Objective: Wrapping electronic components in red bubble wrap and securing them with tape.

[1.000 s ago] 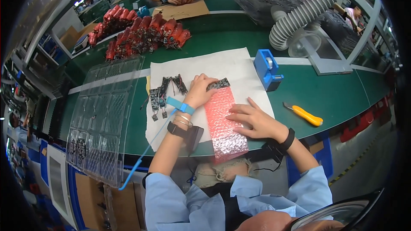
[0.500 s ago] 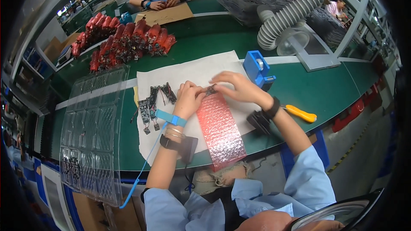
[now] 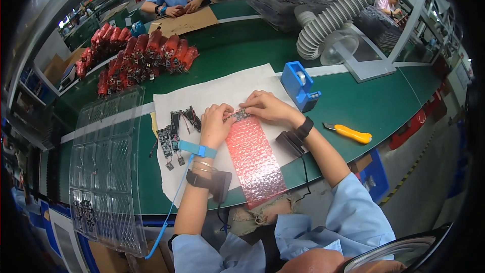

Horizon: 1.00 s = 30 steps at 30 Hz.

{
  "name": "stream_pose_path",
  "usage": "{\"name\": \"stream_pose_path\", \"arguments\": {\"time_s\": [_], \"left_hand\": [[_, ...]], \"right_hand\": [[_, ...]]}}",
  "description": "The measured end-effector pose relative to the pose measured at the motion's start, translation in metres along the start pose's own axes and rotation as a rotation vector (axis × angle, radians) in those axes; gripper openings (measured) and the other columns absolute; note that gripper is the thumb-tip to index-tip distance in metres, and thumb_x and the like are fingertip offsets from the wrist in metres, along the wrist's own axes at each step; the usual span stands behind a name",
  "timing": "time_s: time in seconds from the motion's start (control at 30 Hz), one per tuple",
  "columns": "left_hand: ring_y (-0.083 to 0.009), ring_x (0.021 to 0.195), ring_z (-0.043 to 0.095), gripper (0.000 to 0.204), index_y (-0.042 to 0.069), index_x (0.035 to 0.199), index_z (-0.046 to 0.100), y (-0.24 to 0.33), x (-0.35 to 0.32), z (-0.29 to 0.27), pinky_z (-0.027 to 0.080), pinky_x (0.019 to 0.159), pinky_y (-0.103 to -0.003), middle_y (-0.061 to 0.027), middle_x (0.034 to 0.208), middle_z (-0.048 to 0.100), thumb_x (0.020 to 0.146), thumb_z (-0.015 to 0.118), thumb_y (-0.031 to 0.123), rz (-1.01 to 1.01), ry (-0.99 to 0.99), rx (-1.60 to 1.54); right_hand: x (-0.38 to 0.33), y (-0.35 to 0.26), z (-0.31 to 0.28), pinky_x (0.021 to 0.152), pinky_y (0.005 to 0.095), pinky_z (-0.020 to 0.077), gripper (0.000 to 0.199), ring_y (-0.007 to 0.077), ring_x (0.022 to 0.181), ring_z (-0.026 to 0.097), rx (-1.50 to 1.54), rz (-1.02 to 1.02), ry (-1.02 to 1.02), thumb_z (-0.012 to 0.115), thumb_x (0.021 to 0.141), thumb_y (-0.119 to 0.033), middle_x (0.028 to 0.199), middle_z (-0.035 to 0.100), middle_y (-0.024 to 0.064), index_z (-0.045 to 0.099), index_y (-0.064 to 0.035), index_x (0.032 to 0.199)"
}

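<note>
The step in hand looks like squaring up a circuit-board strip (image 3: 239, 115) at the far end of a length of pink bubble wrap (image 3: 255, 159). The strip lies over the white sheet (image 3: 202, 96), around the middle of the worktop (image 3: 369, 96), well back from its near edge.

The left hand (image 3: 216, 124) has a narrow grip on the strip's left end, thumb and fingers close together. The right hand (image 3: 268, 107) holds the right end in the same way, so most of what shows is the middle. I cannot tell whether the strip rests fully on the wrap or is slightly raised.

The next move seems to call for an even hold at both ends, so that strip and wrap stay aligned.

The strip's long axis runs crosswise, its ends pointing toward the worktop's left and right sides, the right end a little farther from the near edge. Neither end shows as a front. The wrap's long axis lies roughly at right angles to it, running down and slightly rightward to the near edge, where its end seems to overhang. Loose circuit boards (image 3: 165, 139) lie left of the left hand.
</note>
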<state>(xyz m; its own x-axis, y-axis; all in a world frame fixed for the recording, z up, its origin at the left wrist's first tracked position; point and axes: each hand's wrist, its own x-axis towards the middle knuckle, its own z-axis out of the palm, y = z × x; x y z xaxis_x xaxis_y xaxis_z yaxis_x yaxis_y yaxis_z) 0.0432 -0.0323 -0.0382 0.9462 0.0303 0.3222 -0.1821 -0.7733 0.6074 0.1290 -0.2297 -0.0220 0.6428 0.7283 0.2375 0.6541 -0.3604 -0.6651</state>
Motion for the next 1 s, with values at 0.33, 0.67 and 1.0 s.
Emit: {"name": "stream_pose_path", "arguments": {"time_s": [0.33, 0.67, 1.0], "left_hand": [[-0.0230, 0.071, 0.061, 0.028, 0.005, 0.086, 0.067, -0.001, 0.005, -0.013, 0.043, 0.074, -0.036, -0.0100, 0.075, 0.065, 0.073, 0.078, 0.027, -0.121, -0.061, 0.154], [-0.0168, 0.073, 0.059, 0.025, 0.004, 0.084, 0.067, -0.032, 0.024, -0.013, 0.047, 0.068, -0.029, -0.0065, 0.079, 0.065, 0.070, 0.080, 0.021, -0.099, -0.332, -0.165], [-0.0094, 0.068, 0.051, 0.031, 0.002, 0.092, 0.067, -0.023, 0.019, -0.015, 0.046, 0.064, -0.024, -0.0004, 0.078, 0.062, 0.067, 0.081, 0.013, -0.122, -0.335, -0.215]], "right_hand": [[0.032, -0.002, -0.014, 0.078, 0.0329, 0.0527, 0.026, 0.0231, 0.082, 0.069, 0.004, 0.322, -0.226, 0.072, 0.071, -0.018, 0.089, 0.072, 0.0141, 0.074, -0.0035, 0.092], [0.023, 0.011, -0.006, 0.077, 0.0307, 0.0512, 0.027, 0.0217, 0.083, 0.067, 0.167, 0.262, -0.214, 0.073, 0.073, -0.020, 0.091, 0.071, 0.0126, 0.073, -0.0036, 0.093], [-0.007, 0.009, -0.002, 0.080, 0.0331, 0.0501, 0.035, 0.0253, 0.086, 0.064, 0.069, 0.039, -0.004, 0.074, 0.076, -0.027, 0.094, 0.067, 0.0120, 0.071, -0.0056, 0.104]]}}
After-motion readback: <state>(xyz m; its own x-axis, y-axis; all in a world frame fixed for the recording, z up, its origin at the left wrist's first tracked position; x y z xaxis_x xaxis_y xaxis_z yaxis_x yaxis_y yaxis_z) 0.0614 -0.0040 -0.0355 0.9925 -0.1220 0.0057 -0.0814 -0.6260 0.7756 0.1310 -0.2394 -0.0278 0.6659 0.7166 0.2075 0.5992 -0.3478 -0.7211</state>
